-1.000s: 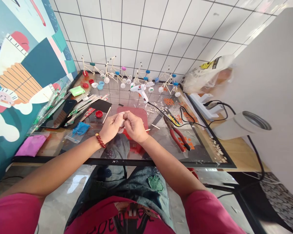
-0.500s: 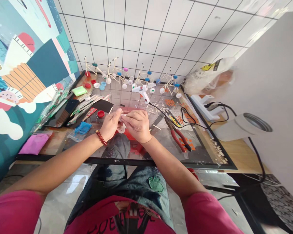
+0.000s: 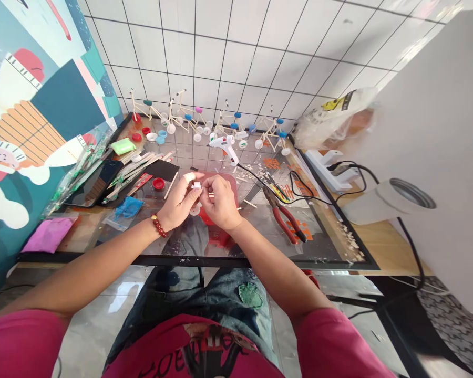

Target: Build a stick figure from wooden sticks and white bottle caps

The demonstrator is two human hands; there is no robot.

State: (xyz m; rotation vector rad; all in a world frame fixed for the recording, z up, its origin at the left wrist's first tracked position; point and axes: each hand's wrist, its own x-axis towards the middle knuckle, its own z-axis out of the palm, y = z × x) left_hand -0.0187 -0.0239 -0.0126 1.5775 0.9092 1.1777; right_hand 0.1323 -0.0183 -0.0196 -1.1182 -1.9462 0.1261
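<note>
Glass table [image 3: 260, 233]; red mat [image 3: 232, 185] mid-table, both hands just above it; pliers [image 3: 287, 221] and glue gun [image 3: 225, 146] lie apart from the hands, untouched. Left hand [image 3: 178, 203] pinches a small white piece [image 3: 196, 185] between thumb and fingers; right hand [image 3: 220, 203] nips a thin stick [image 3: 211, 195], tip at the piece, contact unclear. To do it well: brace wrists near the glass; hold the piece steady, move only the stick; push straight along its axis, lightly, since side load would likely snap it.
</note>
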